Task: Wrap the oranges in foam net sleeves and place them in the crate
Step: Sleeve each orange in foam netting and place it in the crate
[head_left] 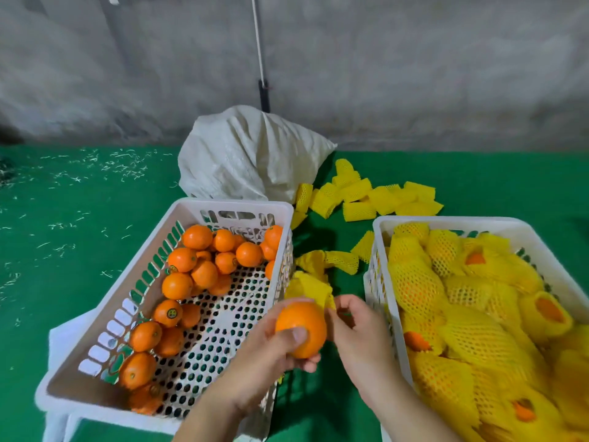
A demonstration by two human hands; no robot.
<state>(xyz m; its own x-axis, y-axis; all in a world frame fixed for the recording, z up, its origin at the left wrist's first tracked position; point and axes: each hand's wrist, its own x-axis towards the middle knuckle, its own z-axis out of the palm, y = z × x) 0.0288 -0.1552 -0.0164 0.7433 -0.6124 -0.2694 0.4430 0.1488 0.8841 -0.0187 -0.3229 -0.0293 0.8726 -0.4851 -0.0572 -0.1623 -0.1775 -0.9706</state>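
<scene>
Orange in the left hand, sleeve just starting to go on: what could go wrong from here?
1. The left hand holds the orange between the two crates; if it slips as the right hand pulls the yellow foam sleeve on, it may drop to the green floor.
2. The sleeve looks crumpled, so it may snag or tear.
3. The right crate is heaped with wrapped oranges; another could roll off.
</scene>
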